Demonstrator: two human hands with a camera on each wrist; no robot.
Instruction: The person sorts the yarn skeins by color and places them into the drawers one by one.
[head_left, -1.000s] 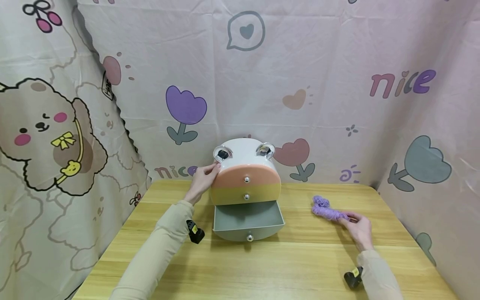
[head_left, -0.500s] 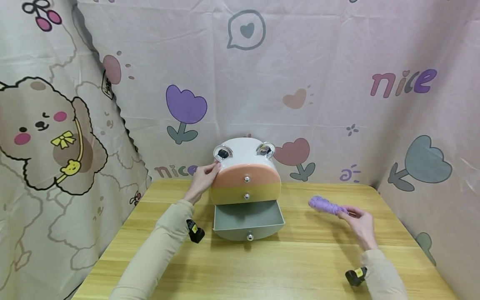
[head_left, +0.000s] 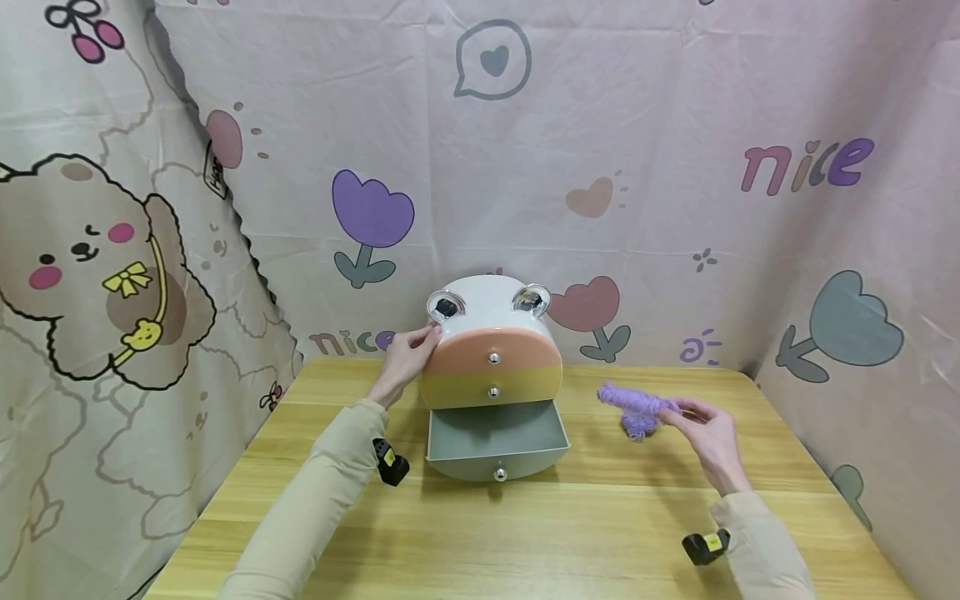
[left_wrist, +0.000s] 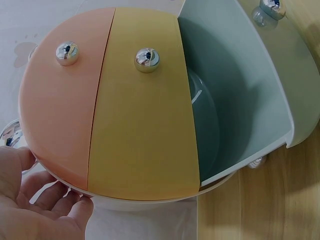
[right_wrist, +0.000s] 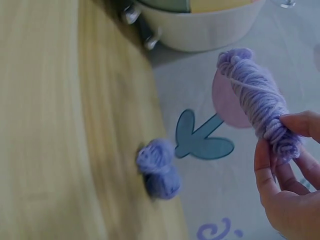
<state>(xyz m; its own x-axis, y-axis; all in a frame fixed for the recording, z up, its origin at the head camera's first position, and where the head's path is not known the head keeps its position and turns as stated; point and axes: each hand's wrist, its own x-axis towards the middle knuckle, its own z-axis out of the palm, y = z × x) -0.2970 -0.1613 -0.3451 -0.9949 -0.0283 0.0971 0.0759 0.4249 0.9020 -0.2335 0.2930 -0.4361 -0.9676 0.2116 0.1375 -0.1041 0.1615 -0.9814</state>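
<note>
A frog-shaped desktop drawer box [head_left: 491, 350] with a white body stands on the table, its coral [left_wrist: 65, 105] and yellow [left_wrist: 145, 125] drawers closed. Its bottom green drawer [head_left: 498, 446] is pulled out and has nothing visible inside. My left hand [head_left: 406, 365] holds the box's left side near the eye, thumb and fingers at the rim. Out to the right, my right hand [head_left: 705, 437] pinches one end of a purple yarn skein [right_wrist: 257, 97] between thumb and fingers, raised above the table. A second purple yarn skein [right_wrist: 160, 170] lies on the table beneath, partly covered in the head view.
The wooden table [head_left: 525, 542] backs onto a printed curtain [head_left: 480, 167], which also hangs at both sides. Each sleeve carries a small black wrist camera. The open drawer juts toward the table's front.
My right hand has lifted the skein and moved it left, toward the drawer box, uncovering the lower part of the second skein. The left hand and the box have stayed put.
</note>
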